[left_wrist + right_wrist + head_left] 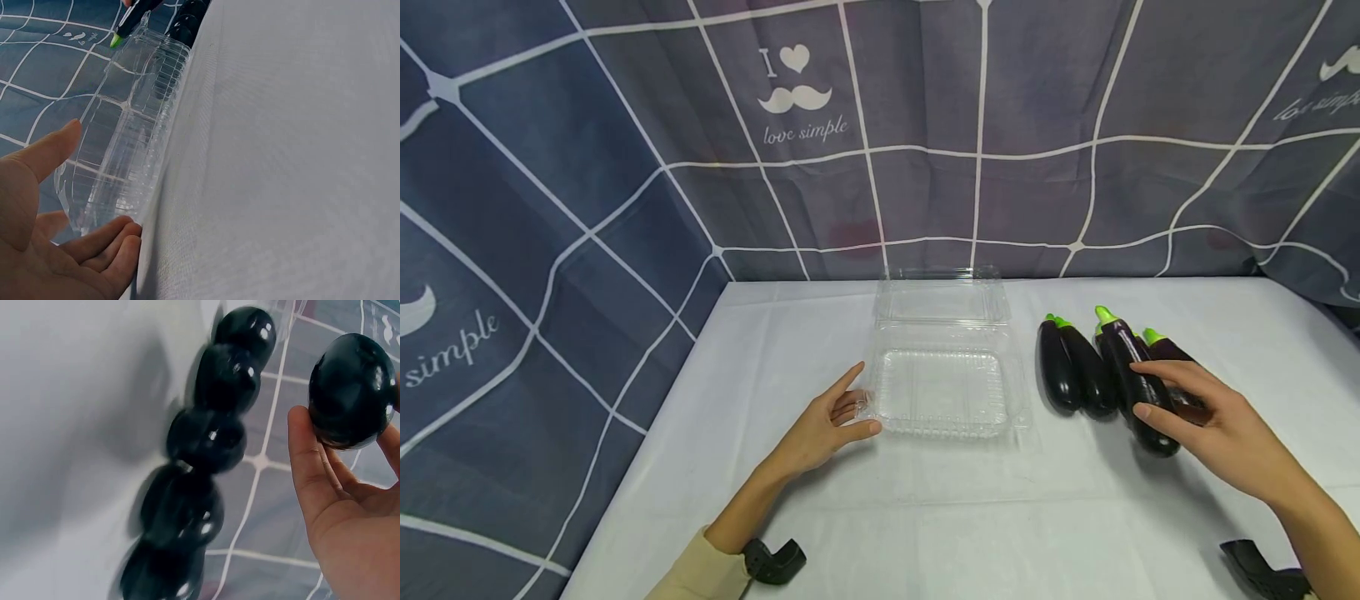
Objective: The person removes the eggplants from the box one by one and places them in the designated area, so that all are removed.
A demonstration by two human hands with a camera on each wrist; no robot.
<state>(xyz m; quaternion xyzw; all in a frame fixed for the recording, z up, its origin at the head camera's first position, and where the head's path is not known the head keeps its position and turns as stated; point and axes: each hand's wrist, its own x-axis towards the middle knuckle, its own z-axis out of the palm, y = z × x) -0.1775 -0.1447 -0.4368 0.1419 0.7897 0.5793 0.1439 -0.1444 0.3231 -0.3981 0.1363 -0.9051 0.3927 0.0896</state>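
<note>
Between thumb and fingers, my right hand grips a dark purple eggplant with a bright green stem. In the right wrist view this eggplant is lifted off the table, its rounded end toward the camera. Several more eggplants lie side by side in a row on the cloth. A clear plastic clamshell box sits opened out, its lid folded back toward the wall. My left hand is at the box's left edge, fingertips right at the rim and thumb held apart.
A white cloth covers the table. Grey-blue grid-patterned fabric hangs behind it and along the left side. Each wrist carries a black camera mount.
</note>
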